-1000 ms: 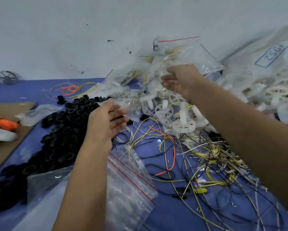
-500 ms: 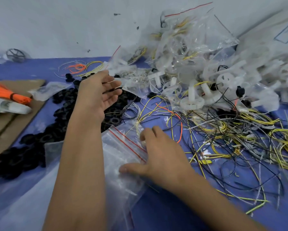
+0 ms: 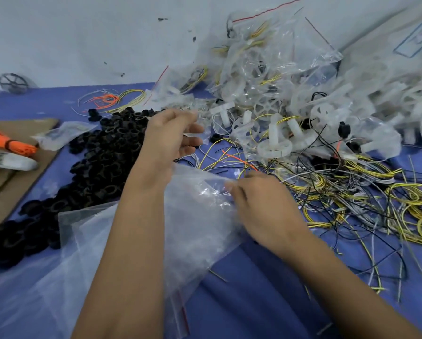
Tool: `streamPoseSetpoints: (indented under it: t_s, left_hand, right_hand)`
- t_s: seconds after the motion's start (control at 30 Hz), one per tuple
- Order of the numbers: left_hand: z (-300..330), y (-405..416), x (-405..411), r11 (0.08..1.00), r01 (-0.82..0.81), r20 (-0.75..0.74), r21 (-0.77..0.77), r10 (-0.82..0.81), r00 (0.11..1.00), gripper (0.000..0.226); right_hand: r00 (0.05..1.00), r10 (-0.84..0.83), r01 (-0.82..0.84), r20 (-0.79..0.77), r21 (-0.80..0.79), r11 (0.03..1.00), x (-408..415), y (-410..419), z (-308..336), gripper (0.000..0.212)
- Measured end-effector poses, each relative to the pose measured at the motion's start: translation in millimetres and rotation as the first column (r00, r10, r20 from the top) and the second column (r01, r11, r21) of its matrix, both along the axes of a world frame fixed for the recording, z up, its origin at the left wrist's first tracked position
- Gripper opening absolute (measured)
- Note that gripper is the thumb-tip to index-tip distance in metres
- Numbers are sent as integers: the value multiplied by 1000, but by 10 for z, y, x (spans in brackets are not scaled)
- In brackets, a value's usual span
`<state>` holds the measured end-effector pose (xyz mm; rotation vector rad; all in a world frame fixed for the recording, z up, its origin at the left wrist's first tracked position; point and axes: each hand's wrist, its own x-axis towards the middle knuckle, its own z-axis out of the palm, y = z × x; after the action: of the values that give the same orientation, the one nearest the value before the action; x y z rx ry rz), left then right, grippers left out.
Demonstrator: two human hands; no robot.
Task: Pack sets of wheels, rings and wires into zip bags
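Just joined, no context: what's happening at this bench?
A person is packing parts kits. The right hand pinches an empty zip bag off the stack of bags; the left hand hovers with loose fingers over the black rings. White wheels and tangled wires lie ahead, filled bags piled by the wall.

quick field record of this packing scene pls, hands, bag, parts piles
left hand: raised above the black rings, fingers loosely spread, nothing clearly held
right hand: grips the edge of the empty zip bag
black rings: heap at left
white wheels: pile at back, right of centre
wires: loose tangle at right
packed bags: heaped against the wall
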<state>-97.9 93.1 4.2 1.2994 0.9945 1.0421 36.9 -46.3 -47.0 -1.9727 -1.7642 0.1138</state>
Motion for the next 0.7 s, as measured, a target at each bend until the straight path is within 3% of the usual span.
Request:
streamPoseSetpoints:
  t_s: [0.07,0.13,0.2,0.27,0.33,0.43,0.53,0.7]
  left_hand:
    - [-39,-6,47,993,18,-47,114,-12,999,14]
    - [-81,-2,100,974,25,-79,225,-8,997,18]
    - [-125,8,137,955,69,-158,289,-24,987,20]
    - [-170,3,166,948,188,-292,258,-109,950,20]
    - [-233,-25,209,935,297,-420,192,-195,886,31]
    - [-323,-96,294,911,363,-535,195,-211,818,42]
    - [-340,-141,342,907,369,-546,203,-208,811,42]
    - [-267,-94,286,888,402,-565,225,-218,796,41]
  right_hand:
    - [992,-25,37,-120,97,995,182,-12,28,35]
    - [938,-73,150,-339,207,967,416,-22,25,31]
    - [788,-74,262,-611,224,939,600,-42,-7,17]
    - [661,-73,306,-746,179,935,715,-70,-66,12]
    - [651,-71,302,-755,172,938,794,-86,-137,16]
    - [779,-136,319,-612,201,926,910,-86,-201,21]
    - [867,-179,326,-465,258,910,972,-109,-190,8]
    - [886,-219,378,-409,362,852,1000,-150,-118,15]
